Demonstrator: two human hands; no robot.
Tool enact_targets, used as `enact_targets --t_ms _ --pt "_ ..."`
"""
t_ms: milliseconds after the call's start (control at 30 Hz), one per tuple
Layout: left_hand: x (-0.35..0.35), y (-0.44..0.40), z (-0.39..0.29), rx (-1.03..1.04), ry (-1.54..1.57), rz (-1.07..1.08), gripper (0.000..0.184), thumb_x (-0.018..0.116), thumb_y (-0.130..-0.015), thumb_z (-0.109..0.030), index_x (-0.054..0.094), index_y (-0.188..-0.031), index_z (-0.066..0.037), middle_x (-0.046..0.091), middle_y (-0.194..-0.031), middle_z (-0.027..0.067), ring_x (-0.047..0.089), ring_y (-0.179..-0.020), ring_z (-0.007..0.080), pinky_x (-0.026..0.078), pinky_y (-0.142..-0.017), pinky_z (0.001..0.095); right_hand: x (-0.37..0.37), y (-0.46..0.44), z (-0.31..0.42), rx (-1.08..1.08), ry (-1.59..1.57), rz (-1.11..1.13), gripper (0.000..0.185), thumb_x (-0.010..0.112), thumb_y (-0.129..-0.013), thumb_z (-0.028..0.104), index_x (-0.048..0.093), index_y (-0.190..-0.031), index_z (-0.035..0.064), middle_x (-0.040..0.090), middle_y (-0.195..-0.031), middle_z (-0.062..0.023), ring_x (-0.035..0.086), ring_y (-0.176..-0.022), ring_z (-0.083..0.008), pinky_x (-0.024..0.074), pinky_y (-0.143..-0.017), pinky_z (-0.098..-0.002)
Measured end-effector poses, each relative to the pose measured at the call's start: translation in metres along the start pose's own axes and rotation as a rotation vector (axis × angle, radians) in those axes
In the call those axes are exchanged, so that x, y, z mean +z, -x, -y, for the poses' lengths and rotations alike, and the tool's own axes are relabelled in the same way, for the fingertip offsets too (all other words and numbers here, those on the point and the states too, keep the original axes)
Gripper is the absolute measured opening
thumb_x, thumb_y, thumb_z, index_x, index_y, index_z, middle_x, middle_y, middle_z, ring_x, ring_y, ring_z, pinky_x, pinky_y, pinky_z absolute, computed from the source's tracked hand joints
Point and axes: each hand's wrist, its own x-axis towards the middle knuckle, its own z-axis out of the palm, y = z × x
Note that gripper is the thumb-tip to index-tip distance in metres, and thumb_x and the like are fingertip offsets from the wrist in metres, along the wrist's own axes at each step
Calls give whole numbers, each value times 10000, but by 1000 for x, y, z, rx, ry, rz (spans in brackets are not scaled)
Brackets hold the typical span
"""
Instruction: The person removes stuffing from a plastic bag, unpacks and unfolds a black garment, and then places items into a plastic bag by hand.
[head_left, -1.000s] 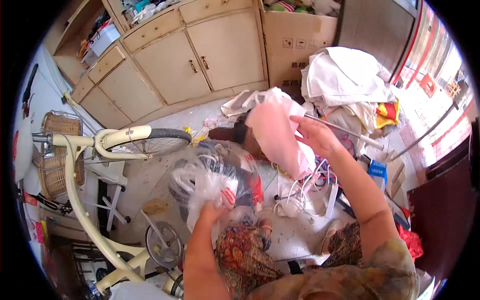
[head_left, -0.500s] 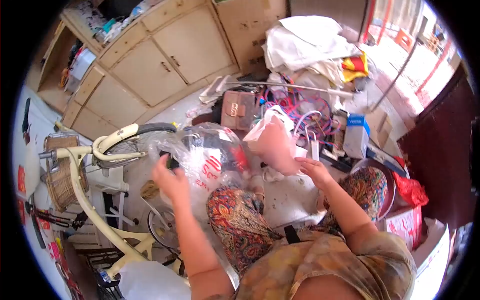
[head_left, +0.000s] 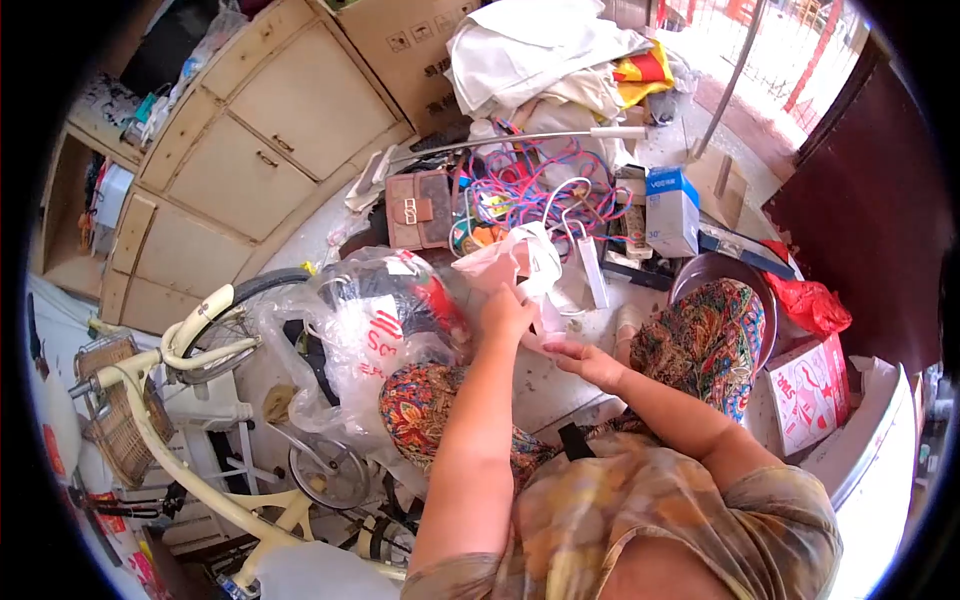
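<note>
Head view: one pale pink and white soft bag [head_left: 540, 262], held before the knees, the bare left hand [head_left: 508, 313] with fingers curled and gripping its near side, the bare right hand [head_left: 592, 364] with fingertips at its lower edge, whether pinched cannot be told. Nearby: one clear plastic sack with red markings [head_left: 385, 335], left; one brown buckled satchel [head_left: 418, 208], beyond; one blue-and-white carton [head_left: 672, 218], right.
</note>
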Motion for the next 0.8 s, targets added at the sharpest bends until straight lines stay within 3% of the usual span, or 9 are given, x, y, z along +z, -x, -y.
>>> enact_targets --t_ms 133,267,333,433,533,567,667,700,800 --pt "-16 8 0 -128 -109 59 339 555 -698 -316 586 -864 -22 585 -847 203 563 -837 337 438 -751 404 -5 1 -12 24 94 43 327 481 -776 33 531 -1098 59 466 -1172 -44 402 -1089 -138 285 -930 -267" --pt "5 2 48 -76 70 -52 277 470 -725 -233 593 -851 -19 582 -859 210 549 -835 370 418 -749 438 -4 -3 20 -324 505 -421 227 410 -652 -100 574 -749 23 520 -979 -106 514 -949 -227 391 -832 -302" --pt "21 -3 72 -162 291 5 324 425 -751 -254 587 -863 3 572 -854 237 536 -839 393 403 -764 441 -4 -6 39 -594 627 -476 186 469 -647 -45 559 -780 48 543 -865 -101 529 -810 -255 432 -715 -305" --pt "6 9 65 -278 212 57 351 409 -775 -278 569 -877 17 568 -852 242 530 -831 401 404 -754 448 -11 -20 48 -694 925 -388 212 465 -646 -20 565 -810 70 542 -909 -86 520 -873 -241 404 -781 -327" --pt "-2 17 61 -131 197 -316 274 457 -780 -192 522 -937 23 545 -930 214 512 -883 369 396 -764 425 -23 -36 30 -782 1158 -312 228 476 -652 23 574 -842 102 546 -921 -71 505 -937 -228 346 -871 -358" --pt "-8 15 63 -59 292 -393 239 469 -773 -150 520 -933 20 542 -919 201 515 -871 351 398 -760 404 -24 -35 33 -774 1155 -314 228 476 -652 23 574 -842 102 546 -921 -71 505 -937 -228 346 -871 -358" --pt "-15 18 65 136 357 -580 156 514 -755 -59 523 -893 11 533 -811 143 530 -755 257 410 -700 314 -27 -29 38 29 1681 69 306 442 -729 93 573 -1000 151 544 -994 -43 445 -1062 -208 121 -1012 -475" --pt "-16 17 68 115 525 -493 134 519 -761 -62 529 -871 15 542 -805 118 532 -730 220 411 -683 296 -30 -27 35 39 1775 62 276 444 -766 180 574 -1009 170 553 -976 -33 449 -1055 -196 44 -1000 -529" --pt "-29 33 52 -3 959 -322 81 527 -777 -56 549 -799 18 561 -773 47 524 -678 121 414 -641 247 -40 -24 35 168 1857 35 265 448 -784 238 573 -1008 170 560 -953 -32 456 -1035 -200 28 -998 -534"
